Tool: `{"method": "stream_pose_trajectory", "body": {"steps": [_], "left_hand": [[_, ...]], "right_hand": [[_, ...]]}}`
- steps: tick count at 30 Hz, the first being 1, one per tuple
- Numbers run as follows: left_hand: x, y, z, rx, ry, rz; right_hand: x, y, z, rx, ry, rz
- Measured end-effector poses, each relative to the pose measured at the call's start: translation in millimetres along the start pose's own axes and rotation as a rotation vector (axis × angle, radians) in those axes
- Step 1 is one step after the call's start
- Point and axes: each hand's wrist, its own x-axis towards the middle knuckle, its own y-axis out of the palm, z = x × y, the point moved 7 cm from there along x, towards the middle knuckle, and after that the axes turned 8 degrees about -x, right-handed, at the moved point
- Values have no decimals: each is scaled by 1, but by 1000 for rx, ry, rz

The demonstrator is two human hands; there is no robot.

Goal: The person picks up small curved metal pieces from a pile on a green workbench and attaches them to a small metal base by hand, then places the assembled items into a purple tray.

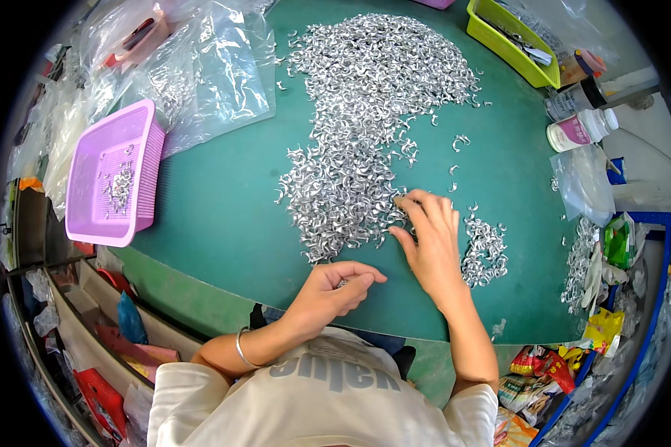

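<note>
A large heap of small curved silver metal pieces (365,112) spreads across the green table (224,216). My right hand (429,238) lies flat at the heap's near edge, fingers spread and touching the pieces. Just right of it sits a smaller separate cluster of the same pieces (484,249). My left hand (335,287) hovers near the table's front edge, fingers curled around a few silver pieces. A metal bangle (241,349) circles my left wrist.
A pink plastic basket (112,179) with a few metal pieces stands at the left. Clear plastic bags (201,67) lie at the back left. A yellow-green tray (511,45) and white bottles (578,127) stand at the back right. Packets and bags crowd the right edge.
</note>
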Motion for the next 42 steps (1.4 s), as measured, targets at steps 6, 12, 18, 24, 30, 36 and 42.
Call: {"method": "stream_pose_trajectory", "body": {"steps": [6, 12, 18, 24, 30, 36, 42], "left_hand": [[-2, -5, -1, -10, 13, -10], [0, -6, -3, 9, 28, -15], [3, 0, 4, -58, -5, 19], [3, -2, 5, -52, -5, 22], [4, 2, 2, 11, 0, 22], [2, -1, 3, 27, 0, 51], [2, -7, -2, -20, 51, 18]], "right_hand": [[-13, -3, -6, -38, -1, -3], [-30, -24, -17, 49, 144, -89], [-16, -9, 0, -56, 39, -23], [-28, -10, -9, -106, 54, -8], [-13, -6, 14, 16, 25, -50], [-9, 13, 19, -38, -5, -53], [-21, -8, 7, 163, 139, -90]]}}
